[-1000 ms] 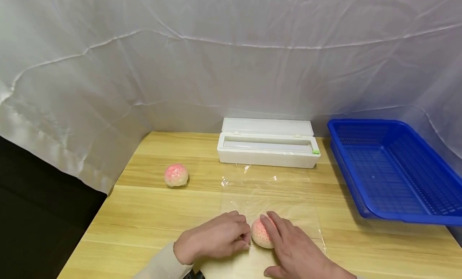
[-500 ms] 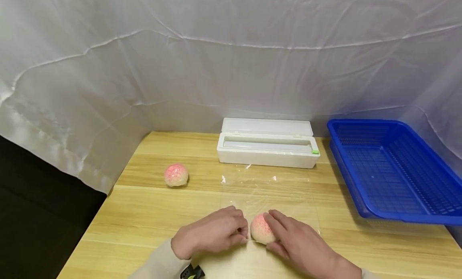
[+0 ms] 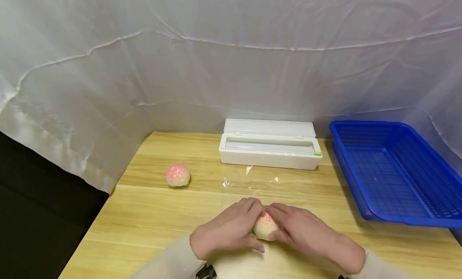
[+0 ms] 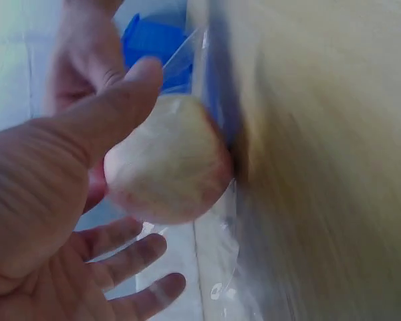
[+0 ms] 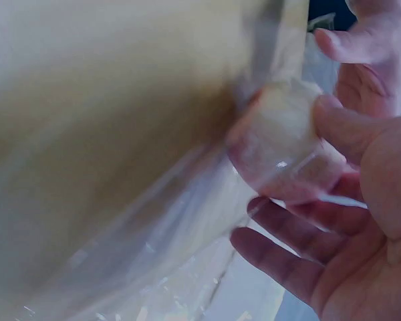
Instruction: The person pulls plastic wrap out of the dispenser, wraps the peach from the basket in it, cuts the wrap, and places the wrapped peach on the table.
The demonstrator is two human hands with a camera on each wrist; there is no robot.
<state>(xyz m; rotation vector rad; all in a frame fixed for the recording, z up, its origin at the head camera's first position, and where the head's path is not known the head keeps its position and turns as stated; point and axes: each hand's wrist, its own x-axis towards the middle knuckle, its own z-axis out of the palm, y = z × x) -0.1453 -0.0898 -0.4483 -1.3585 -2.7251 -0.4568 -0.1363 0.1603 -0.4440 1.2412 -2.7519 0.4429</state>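
In the head view a round, cream peach (image 3: 265, 227) with pink speckles sits at the table's near middle. My right hand (image 3: 306, 233) grips it, thumb on the near side and fingers over the top. My left hand (image 3: 231, 227) touches its left side, with the thumb (image 4: 144, 80) stretched away and the other fingers spread. Clear plastic wrap (image 5: 154, 247) lies beneath the peach and clings to part of it; in the head view the wrap runs back toward a white box. How far the film reaches around the peach is hard to see.
Behind the wrap stands the white cling film box (image 3: 270, 158), lid raised, a green slider at its right end. A blue plastic basket (image 3: 355, 182) is on the right. Another peach (image 3: 178, 175) lies to the left on the wooden table (image 3: 144, 214). Pale cloth hangs behind.
My left hand has moved right and forward onto the peach; its pinching fingers have spread. My right hand has shifted slightly away from me, its thumb now on the peach's near side.
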